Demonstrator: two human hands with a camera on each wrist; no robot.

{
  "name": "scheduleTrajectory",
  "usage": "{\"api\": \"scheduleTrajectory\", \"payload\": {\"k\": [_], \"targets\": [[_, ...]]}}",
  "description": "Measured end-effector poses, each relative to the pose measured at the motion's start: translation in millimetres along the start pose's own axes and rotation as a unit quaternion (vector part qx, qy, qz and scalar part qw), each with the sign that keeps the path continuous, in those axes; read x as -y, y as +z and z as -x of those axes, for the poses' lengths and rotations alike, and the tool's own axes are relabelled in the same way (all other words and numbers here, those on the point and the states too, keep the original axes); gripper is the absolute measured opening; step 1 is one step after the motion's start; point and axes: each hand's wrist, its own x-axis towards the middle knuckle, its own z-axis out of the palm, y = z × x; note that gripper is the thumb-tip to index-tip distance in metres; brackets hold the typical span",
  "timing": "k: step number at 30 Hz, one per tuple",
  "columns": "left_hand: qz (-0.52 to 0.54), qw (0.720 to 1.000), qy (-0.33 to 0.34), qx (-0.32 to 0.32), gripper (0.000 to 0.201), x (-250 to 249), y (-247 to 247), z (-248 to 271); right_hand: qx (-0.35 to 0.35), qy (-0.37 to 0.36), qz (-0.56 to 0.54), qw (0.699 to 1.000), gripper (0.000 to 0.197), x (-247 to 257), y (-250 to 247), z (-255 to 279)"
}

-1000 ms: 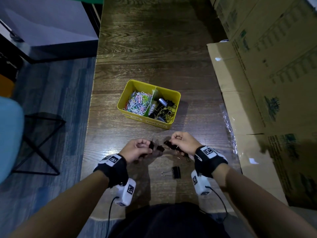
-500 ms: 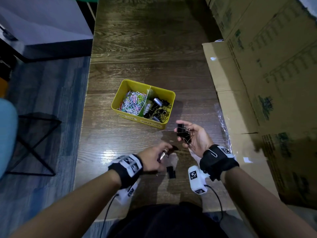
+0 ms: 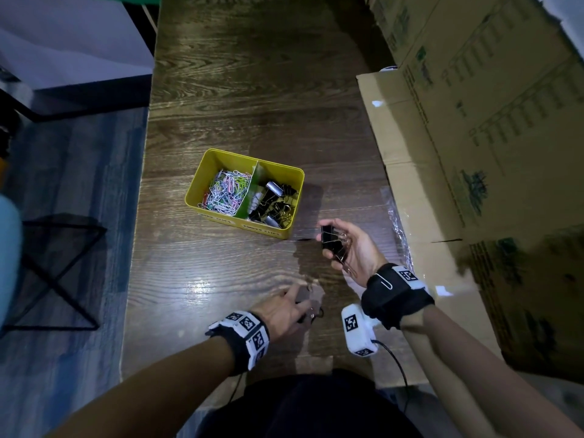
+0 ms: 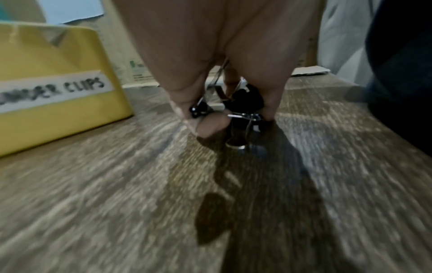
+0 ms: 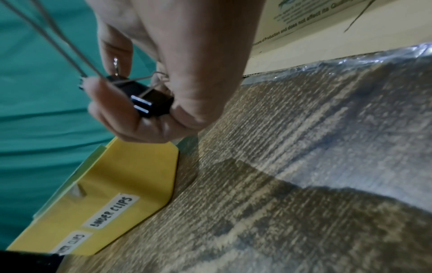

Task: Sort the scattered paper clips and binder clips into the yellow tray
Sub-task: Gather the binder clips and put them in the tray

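Observation:
The yellow tray (image 3: 218, 161) stands mid-table, with coloured paper clips (image 3: 226, 192) in its left half and black binder clips (image 3: 273, 202) in its right half. My right hand (image 3: 328, 240) hovers palm-up just off the tray's near right corner and grips a few black binder clips (image 5: 149, 103) between thumb and fingers. My left hand (image 3: 308, 306) is low on the table near the front edge. Its fingers pinch black binder clips (image 4: 243, 103), and one hangs down to touch the wood. The tray wall (image 4: 58, 55) carries a "BINDER CLIPS" label.
Flattened cardboard boxes (image 3: 474, 153) line the table's right side, with clear plastic film (image 3: 398, 229) along their edge. The table's left edge drops to the floor, where a black stool (image 3: 60, 273) stands. A silver paper clip (image 3: 386, 284) is hooked on my right wrist strap.
My right hand rose from the table with its binder clips and turned palm-up toward the tray's corner. My left hand moved back toward me onto the lone binder clip and closed on it.

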Motion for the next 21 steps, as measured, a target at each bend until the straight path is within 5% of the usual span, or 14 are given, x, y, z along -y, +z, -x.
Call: {"api": "scheduleTrajectory", "payload": {"k": [2,4,7,8,10,13,21], "targets": [[0.088,0.994,-0.043,-0.053,0.041,9,-1,-1,0.005,-0.001,-0.010,1.000,0.030,3,0,-1],[0.298,0.945,-0.112,-0.079,0.026,18,-12,0,0.012,-0.008,-0.011,1.000,0.033,8,3,-2],[0.665,0.724,-0.165,-0.075,0.011,29,-40,9,0.016,-0.023,-0.023,0.999,0.035,20,9,-4],[0.717,0.674,-0.153,-0.090,0.013,35,-52,16,0.017,-0.027,-0.028,0.999,0.034,24,12,-5],[0.768,0.620,-0.109,-0.119,0.018,48,-78,28,0.016,-0.035,-0.030,0.999,0.028,35,18,-8],[0.776,0.607,-0.077,-0.153,0.025,71,-113,37,0.004,-0.028,-0.007,1.000,0.024,50,33,-16],[0.681,0.669,-0.153,-0.255,0.009,64,-187,11,-0.015,-0.038,0.107,0.993,0.024,78,98,-48]]}}
